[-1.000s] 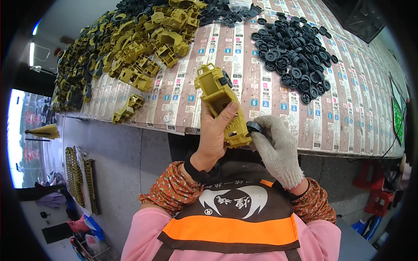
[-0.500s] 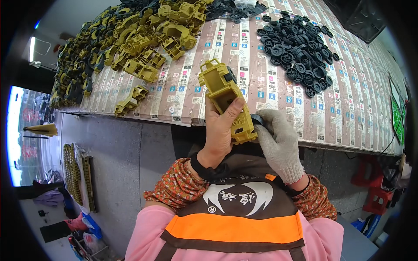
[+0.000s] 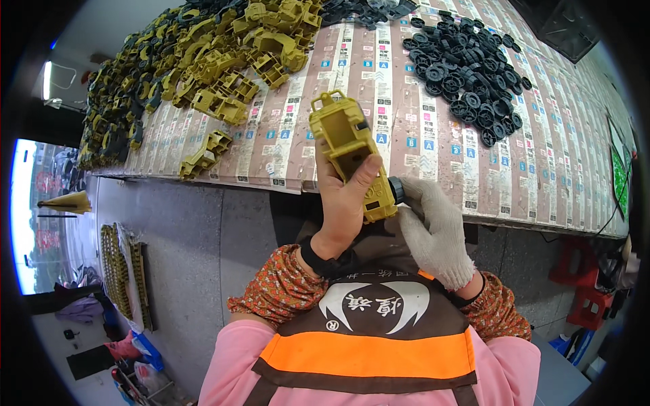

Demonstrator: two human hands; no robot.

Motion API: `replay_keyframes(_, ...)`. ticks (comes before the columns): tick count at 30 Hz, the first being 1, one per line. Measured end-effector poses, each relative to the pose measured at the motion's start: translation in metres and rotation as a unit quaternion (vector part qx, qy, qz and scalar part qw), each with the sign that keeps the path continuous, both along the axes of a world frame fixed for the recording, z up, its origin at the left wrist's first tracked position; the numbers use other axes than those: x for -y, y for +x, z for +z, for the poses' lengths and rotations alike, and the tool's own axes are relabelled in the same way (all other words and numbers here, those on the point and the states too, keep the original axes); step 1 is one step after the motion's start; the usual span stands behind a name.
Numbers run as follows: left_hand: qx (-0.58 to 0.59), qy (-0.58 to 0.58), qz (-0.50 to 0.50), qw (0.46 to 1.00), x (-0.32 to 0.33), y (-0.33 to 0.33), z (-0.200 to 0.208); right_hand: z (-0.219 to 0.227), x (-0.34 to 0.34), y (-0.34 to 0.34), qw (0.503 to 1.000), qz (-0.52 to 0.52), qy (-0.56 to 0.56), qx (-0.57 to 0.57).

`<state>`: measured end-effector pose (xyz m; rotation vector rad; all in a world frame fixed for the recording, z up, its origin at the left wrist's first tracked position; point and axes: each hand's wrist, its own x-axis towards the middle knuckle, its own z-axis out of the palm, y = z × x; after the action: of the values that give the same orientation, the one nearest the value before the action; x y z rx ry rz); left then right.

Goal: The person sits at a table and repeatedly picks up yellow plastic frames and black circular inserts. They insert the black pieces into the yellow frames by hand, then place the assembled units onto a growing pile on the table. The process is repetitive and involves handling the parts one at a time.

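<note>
My bare left hand [image 3: 340, 211] is wrapped around an olive-yellow plastic toy truck body [image 3: 336, 126], its thumb lying across the open inside. The body is held tilted in front of the table's near edge, its far end over the tabletop. At its lower right side a black toy wheel [image 3: 397, 190] sits against the body, pinched by the fingers of my gloved right hand [image 3: 433, 230]. Whether that wheel is fully seated cannot be made out. A dark part, partly hidden, shows higher up on the same side.
A pile of black wheels [image 3: 467, 78] lies at the right on the table [image 3: 379, 81]. Yellow truck bodies [image 3: 223, 61] are heaped at the left, with one loose body [image 3: 206, 154] near the front edge. Red stools [image 3: 575, 267] stand below at the right.
The truck body has rolled slightly, so its side wheel area shows less. My right hand has stayed at the lower wheel, its fingers shifting a little.
</note>
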<state>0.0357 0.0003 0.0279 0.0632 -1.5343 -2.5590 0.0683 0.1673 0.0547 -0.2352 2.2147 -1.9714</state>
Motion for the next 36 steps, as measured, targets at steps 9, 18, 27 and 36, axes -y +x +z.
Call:
replay_keyframes(9,-0.154,-0.091,-0.046,0.983,-0.010,0.004,-0.013,-0.003,0.001,-0.003,0.994,0.007,0.073,-0.085)
replay_keyframes(18,0.054,-0.111,-0.157,0.980,0.011,-0.022,-0.001,0.033,-0.061,-0.099,0.972,0.098,0.212,0.013)
replay_keyframes(27,-0.005,-0.359,-0.260,0.897,0.001,-0.009,0.051,0.149,-0.110,-0.099,0.921,0.283,0.265,-0.040)
replay_keyframes(36,0.027,-0.115,-0.328,0.937,0.028,-0.018,0.064,0.161,-0.116,-0.079,0.909,0.261,0.318,-0.059)
